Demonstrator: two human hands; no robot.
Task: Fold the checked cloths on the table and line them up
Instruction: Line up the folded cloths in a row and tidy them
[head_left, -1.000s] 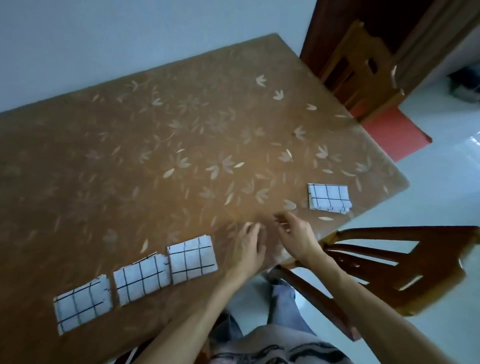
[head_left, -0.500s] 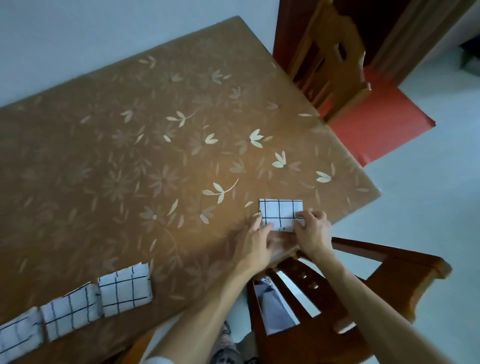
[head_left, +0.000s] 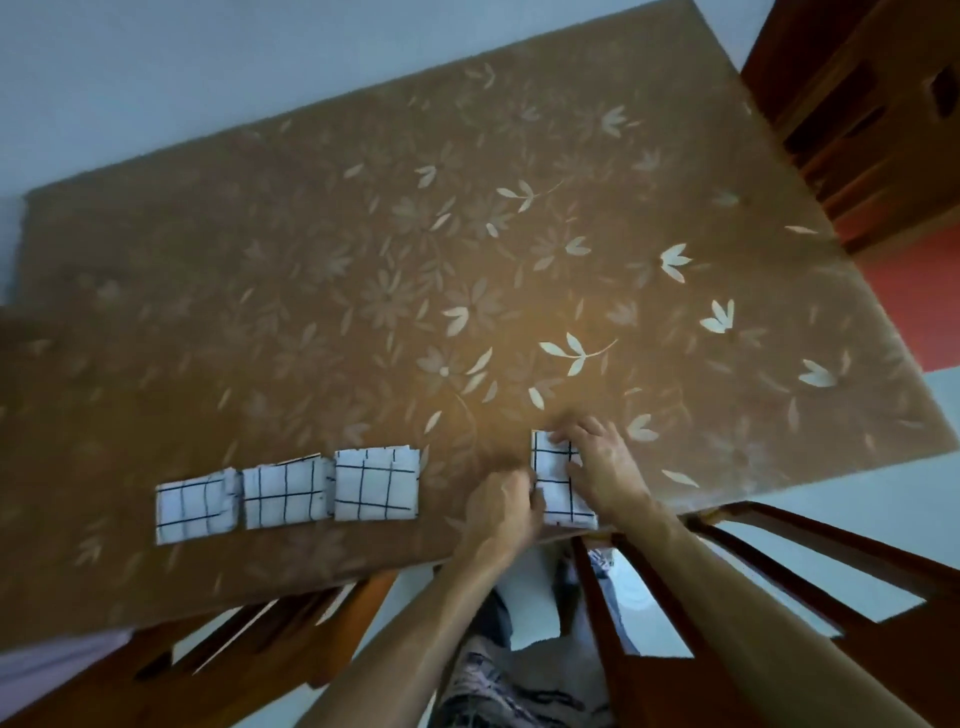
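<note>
A folded checked cloth (head_left: 558, 483) is held between both hands near the front edge of the table (head_left: 363, 260). The left hand (head_left: 501, 512) is curled against the cloth's left edge, its fingers bent round it. The right hand (head_left: 605, 470) is laid over the cloth's right side, with bent fingers pressed on its top corner; how firmly it is gripped cannot be told through the blur. To the left, well apart from the held cloth, three folded cloths are set in a row along the front edge: a left one (head_left: 195, 512), a middle one (head_left: 285, 493) and a right one (head_left: 375, 484), just beside each other. Wooden chairs (head_left: 779, 597) are seen by the table.
</note>
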